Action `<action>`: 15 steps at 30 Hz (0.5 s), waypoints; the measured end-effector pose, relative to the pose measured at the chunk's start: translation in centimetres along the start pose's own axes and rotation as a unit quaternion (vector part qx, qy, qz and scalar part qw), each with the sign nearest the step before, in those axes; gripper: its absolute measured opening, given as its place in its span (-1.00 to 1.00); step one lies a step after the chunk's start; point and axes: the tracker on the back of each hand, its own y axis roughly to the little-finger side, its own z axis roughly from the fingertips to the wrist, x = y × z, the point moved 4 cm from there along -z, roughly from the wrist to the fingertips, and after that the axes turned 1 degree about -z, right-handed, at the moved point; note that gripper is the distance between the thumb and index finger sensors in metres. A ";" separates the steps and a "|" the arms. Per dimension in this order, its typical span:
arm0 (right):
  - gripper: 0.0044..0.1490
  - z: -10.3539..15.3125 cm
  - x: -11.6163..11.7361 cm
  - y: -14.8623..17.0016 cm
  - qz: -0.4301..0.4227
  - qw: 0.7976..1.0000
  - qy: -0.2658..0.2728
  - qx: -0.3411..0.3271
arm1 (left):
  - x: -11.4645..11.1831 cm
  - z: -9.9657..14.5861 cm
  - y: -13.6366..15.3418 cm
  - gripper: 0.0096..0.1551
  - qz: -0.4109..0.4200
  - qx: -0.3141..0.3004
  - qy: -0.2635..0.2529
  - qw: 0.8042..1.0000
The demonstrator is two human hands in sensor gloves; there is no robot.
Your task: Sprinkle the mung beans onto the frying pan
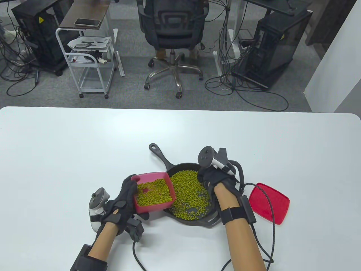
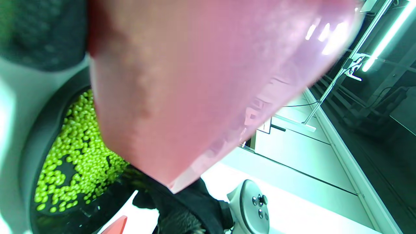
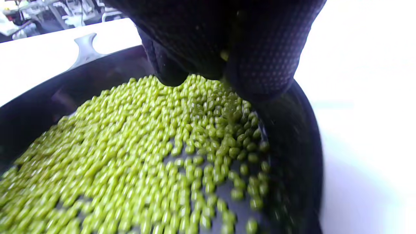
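The mung beans (image 1: 187, 194) lie mostly in the frying pan (image 1: 194, 223), a thick green layer toward its far and left side, thinner with dark bare patches toward the near right; the rest sit in a pink tub (image 1: 153, 193) held tilted over the pan's left rim. To do this step well, I'd say the pinch should be let go a little at a time while drifting over those bare patches, low enough that the small round beans don't bounce out over the rim. The right hand (image 1: 215, 180) hovers over the pan's right side with its fingertips (image 3: 260, 65) bunched together just above the beans, seemingly pinching a few, though I cannot tell how many. The left hand (image 1: 121, 203) grips the tub by its left wall, thumb on the rim. The beans look dry, glossy and loose. The black pan sits on the white counter (image 1: 56, 158), handle pointing away, with a red lid (image 1: 269, 203) lying flat just to its right.
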 end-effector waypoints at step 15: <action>-0.50 2.9 2.6 -4.2 -0.018 0.991 -0.104 -0.084 | -0.1 0.1 0.0 -0.08 0.001 -0.007 0.007 1.000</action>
